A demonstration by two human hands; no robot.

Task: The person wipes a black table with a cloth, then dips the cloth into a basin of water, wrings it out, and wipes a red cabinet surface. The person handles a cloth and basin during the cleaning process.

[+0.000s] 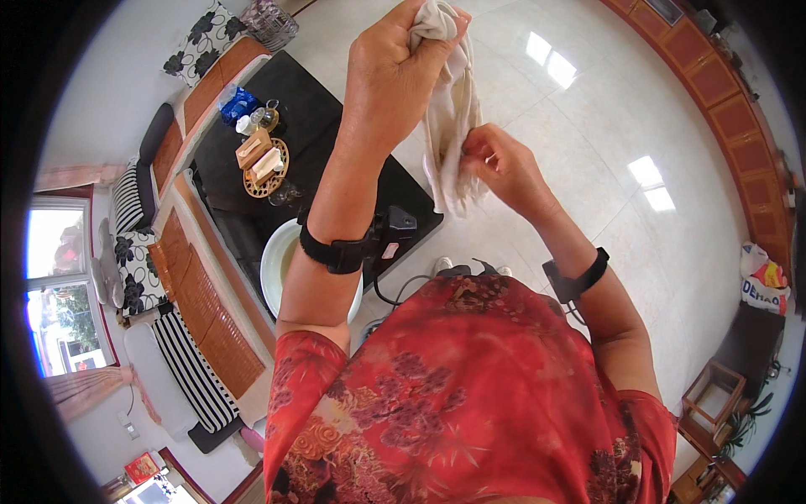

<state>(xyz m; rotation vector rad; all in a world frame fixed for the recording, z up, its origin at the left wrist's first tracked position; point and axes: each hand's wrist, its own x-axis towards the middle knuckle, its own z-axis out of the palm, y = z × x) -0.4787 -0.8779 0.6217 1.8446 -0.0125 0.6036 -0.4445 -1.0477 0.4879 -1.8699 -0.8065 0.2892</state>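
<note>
An off-white, damp-looking cloth (447, 118) hangs in front of me over the tiled floor. My left hand (390, 80) is raised high and closed around its bunched top end. Lower down, my right hand (506, 168) has its fingers curled in at the right side of the hanging part, seemingly pinching its edge. The exact contact of the right fingertips is partly hidden. A pale basin (271, 260) with liquid in it stands on the dark table, half covered by my left forearm.
On the black table (294, 84) are a woven tray (277, 178) with tissue boxes, glassware (267, 114) and a blue bag (240, 105). A wooden sofa (201, 290) with cushions runs along the left. Wooden cabinets (739, 139) line the right wall, near a plastic bag (764, 281).
</note>
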